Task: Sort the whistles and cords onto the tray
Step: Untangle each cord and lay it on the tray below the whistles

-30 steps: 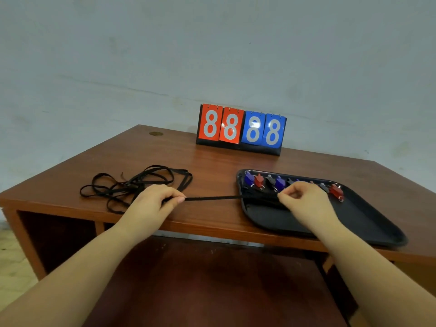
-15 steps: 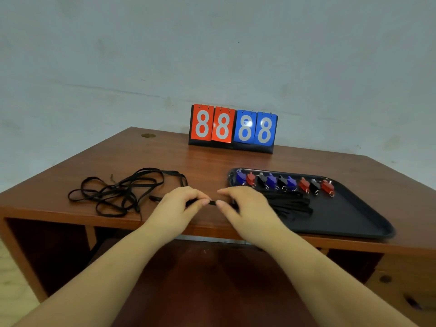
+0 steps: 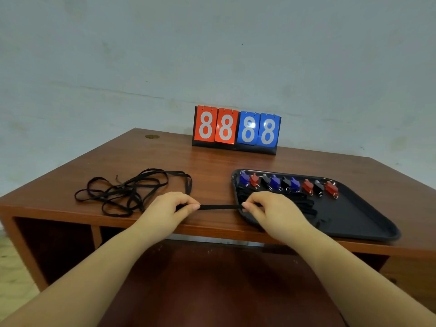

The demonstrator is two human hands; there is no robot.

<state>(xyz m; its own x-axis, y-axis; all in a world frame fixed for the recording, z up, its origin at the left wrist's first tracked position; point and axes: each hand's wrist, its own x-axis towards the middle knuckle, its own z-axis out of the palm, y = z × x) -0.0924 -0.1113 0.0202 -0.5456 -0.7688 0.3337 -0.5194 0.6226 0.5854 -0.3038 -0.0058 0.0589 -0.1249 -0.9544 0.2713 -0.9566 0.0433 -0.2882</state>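
Note:
A black cord point(image 3: 220, 206) is stretched taut between my two hands near the desk's front edge. My left hand point(image 3: 168, 210) pinches its left end, and my right hand point(image 3: 269, 210) pinches its right end over the left rim of the black tray point(image 3: 368, 220). Several blue, red and black whistles point(image 3: 286, 185) stand in a row along the tray's far side. Folded black cords point(image 3: 304, 205) lie in the tray just behind my right hand. A tangle of loose black cords point(image 3: 127, 192) lies on the desk to the left.
A flip scoreboard point(image 3: 236, 129) showing 8 8 8 8 in red and blue stands at the back of the brown wooden desk point(image 3: 200, 166). A pale wall rises behind. The tray's near right corner overhangs the desk's front edge.
My hands were close together half a second ago; they have since drawn apart, stretching the cord between them. A second ago the cord ran longer, from the loose pile to the tray.

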